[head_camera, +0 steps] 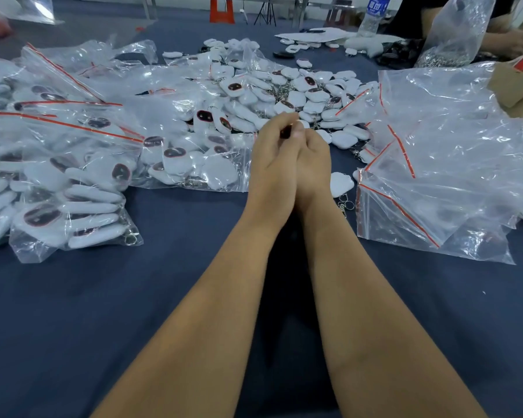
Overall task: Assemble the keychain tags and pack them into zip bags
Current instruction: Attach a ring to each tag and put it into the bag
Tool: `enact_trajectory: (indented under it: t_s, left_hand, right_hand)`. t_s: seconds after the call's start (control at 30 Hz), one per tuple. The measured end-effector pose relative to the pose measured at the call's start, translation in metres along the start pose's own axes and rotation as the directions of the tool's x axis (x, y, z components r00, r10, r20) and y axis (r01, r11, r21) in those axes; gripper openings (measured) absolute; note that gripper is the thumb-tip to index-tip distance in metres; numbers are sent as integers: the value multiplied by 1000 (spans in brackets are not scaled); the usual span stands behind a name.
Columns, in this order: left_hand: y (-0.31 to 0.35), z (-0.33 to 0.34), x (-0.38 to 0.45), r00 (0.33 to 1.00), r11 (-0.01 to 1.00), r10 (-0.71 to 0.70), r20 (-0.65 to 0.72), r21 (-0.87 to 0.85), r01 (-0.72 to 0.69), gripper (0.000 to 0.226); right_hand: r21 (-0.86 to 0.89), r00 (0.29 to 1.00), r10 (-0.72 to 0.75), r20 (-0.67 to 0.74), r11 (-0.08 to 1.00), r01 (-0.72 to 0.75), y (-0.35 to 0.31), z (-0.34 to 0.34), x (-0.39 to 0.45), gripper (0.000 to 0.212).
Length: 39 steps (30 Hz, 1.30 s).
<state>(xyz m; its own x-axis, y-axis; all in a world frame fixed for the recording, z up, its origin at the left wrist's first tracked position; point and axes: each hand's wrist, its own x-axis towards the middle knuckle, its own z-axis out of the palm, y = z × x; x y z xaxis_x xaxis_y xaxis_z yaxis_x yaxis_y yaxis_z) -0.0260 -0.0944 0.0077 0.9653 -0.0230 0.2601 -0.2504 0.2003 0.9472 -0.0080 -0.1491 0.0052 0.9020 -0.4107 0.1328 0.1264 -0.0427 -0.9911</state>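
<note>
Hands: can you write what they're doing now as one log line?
left hand + right hand: pinching small dark part together | loose tags: piled behind | filled bags: left

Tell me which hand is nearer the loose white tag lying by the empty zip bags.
Right. The right hand is just beside the tag; the left hand is pressed against the right hand's far side.

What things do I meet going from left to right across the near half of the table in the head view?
Filled zip bag of tags → left hand → right hand, both pinching a small dark part → loose white tag → empty zip bags.
</note>
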Motion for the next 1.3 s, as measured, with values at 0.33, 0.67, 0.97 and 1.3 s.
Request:
enact_trajectory:
  t_s: [0.33,0.67,0.97,1.3]
  left_hand:
    - [-4,-37,28,940,879,-230,-252,-468,89,27]
    - [-2,-28,25,942,850,-333,32,-422,315,17]
    - [0,-33,24,947,840,-320,42,-450,304,17]
    - [-3,-35,29,930,782,-365,49,-526,335,24]
  right_hand:
    - [171,981,49,187,982,-82,1,6,4,23]
    - [204,978,34,204,976,-77,8,6,8,26]
    - [139,969,30,245,988,-66,9,6,7,22]
    - [161,973,21,232,985,-59,8,8,6,19]
